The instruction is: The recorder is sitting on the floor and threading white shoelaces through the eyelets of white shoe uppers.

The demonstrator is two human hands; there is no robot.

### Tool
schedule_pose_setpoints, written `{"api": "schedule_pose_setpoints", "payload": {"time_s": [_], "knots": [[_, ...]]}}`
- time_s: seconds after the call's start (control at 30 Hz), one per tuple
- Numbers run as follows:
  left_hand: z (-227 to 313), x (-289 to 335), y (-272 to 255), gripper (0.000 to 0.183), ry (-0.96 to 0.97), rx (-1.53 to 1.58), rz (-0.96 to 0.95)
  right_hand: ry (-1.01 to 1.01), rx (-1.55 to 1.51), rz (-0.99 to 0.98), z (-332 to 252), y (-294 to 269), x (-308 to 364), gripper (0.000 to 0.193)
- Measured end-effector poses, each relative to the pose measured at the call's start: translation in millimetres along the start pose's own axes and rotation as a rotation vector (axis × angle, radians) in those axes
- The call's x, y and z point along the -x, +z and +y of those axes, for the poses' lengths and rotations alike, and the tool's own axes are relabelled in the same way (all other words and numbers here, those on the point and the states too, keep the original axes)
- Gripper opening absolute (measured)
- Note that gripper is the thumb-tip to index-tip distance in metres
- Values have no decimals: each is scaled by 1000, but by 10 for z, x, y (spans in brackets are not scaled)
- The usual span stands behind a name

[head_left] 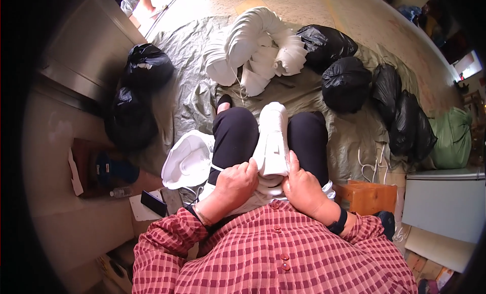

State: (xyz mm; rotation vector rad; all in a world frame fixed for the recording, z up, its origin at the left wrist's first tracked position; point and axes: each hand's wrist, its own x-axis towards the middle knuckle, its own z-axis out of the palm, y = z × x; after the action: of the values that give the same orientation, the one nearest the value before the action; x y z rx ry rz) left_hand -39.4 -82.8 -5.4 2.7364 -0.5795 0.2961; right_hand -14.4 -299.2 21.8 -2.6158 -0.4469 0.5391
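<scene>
Between my knees lies a long white stack of nested, curved pieces, its far end rounded and its near end by my waist. My left hand is closed at the left side of the near end, thumb and fingertips on the edge. On the opposite side my right hand pinches the edge, its index finger pointing forward along it. A white cup-shaped piece rests beside my left thigh. More white material sits in my lap under my hands, partly hidden by them.
Long, ribbed white stacks lie coiled on the grey-green tarp ahead. Black plastic bags line both sides, with a green sack at far right. A wooden stool is at my right, a phone at my left.
</scene>
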Motion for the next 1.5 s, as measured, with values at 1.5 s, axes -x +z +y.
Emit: {"api": "schedule_pose_setpoints", "payload": {"time_s": [1.5], "knots": [[749, -934, -505, 14, 32, 1183, -488, 385, -2157, 246, 506, -510, 562, 41]]}}
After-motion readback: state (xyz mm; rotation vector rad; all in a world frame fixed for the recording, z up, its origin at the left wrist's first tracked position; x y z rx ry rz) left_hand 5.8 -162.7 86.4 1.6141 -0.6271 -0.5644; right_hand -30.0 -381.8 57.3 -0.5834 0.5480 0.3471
